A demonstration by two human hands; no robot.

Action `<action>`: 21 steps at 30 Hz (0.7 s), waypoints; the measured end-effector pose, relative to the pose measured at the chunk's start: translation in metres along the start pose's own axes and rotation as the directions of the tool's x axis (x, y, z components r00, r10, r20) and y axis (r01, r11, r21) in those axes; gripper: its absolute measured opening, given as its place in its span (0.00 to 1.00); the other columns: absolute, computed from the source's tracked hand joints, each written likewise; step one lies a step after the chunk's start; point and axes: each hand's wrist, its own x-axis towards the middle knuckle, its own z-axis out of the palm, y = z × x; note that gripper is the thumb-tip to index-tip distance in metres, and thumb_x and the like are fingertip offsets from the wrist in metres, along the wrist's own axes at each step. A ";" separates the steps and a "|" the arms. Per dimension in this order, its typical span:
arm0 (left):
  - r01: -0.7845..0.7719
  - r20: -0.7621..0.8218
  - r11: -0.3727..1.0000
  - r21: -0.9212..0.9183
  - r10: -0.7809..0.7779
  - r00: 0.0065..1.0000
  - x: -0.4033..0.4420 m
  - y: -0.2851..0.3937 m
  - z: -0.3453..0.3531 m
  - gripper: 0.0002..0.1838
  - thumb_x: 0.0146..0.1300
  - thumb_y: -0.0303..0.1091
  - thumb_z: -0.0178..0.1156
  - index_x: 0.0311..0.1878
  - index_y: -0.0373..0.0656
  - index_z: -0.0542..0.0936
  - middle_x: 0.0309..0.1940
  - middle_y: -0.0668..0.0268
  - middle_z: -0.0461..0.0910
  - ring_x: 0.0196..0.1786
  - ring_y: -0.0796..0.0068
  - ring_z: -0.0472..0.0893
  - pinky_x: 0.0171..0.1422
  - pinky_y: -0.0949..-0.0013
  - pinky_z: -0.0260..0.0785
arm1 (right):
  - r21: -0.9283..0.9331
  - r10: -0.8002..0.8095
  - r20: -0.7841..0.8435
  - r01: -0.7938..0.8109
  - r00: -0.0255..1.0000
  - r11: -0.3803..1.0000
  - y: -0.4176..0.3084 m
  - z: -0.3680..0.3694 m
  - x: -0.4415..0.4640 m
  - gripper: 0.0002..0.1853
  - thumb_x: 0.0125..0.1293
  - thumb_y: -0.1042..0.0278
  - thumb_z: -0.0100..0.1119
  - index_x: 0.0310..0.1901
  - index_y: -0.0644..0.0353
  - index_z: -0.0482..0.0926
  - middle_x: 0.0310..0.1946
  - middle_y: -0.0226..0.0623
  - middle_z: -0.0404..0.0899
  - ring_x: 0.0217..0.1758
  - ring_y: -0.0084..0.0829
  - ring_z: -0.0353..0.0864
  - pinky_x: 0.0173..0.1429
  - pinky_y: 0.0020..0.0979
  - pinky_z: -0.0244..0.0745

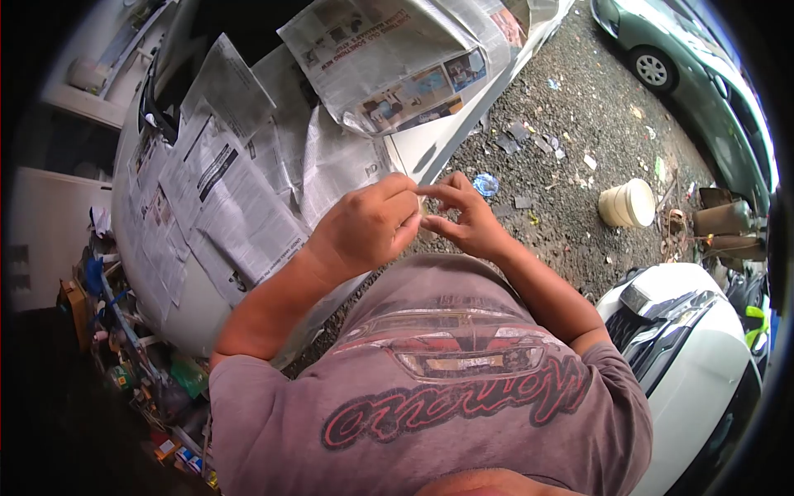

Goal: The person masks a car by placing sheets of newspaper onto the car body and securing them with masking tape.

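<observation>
In front of my chest, my left hand [370,217] is closed, its fingers curled in a pinch. Close to its right side is my right hand [466,217], thumb and forefinger bent toward the left fingertips. Something small and pale shows between the hands, too small to make out. Just beyond them, sheets of newspaper [240,207] cover much of a white car body [198,318]. Another printed sheet [356,62] lies higher up, over the car's edge.
Gravel [562,107] with scraps of litter lies to the right. A white bucket [626,204] stands there. A green car [691,91] is at the upper right, a white car [703,347] at the lower right. Clutter [124,364] lines the lower left.
</observation>
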 end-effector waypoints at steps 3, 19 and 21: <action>0.021 0.062 1.000 -0.005 -0.021 0.998 0.003 0.002 -0.016 0.07 0.60 0.25 0.72 0.37 0.38 0.82 0.49 0.55 0.85 0.36 0.56 0.87 0.41 0.61 0.80 | 0.047 -0.231 -0.043 0.233 0.972 0.971 0.001 0.009 0.009 0.17 0.68 0.62 0.75 0.57 0.54 0.89 0.54 0.38 0.76 0.57 0.36 0.77 0.65 0.36 0.74; 0.139 -0.118 0.989 0.046 -0.133 0.984 -0.013 -0.009 -0.048 0.07 0.59 0.23 0.74 0.36 0.38 0.83 0.46 0.54 0.86 0.36 0.57 0.87 0.41 0.63 0.80 | 0.517 -0.173 -0.013 0.155 0.985 0.842 -0.019 0.054 0.035 0.08 0.78 0.68 0.66 0.46 0.64 0.82 0.33 0.28 0.81 0.36 0.20 0.78 0.45 0.28 0.76; 0.269 -0.110 0.963 0.013 -0.266 0.958 -0.014 -0.010 -0.050 0.07 0.60 0.23 0.75 0.35 0.37 0.84 0.44 0.54 0.86 0.36 0.63 0.87 0.40 0.65 0.79 | 0.577 -0.105 0.051 0.057 0.993 0.815 -0.014 0.059 0.036 0.08 0.78 0.67 0.65 0.46 0.65 0.81 0.33 0.27 0.81 0.35 0.19 0.77 0.43 0.27 0.76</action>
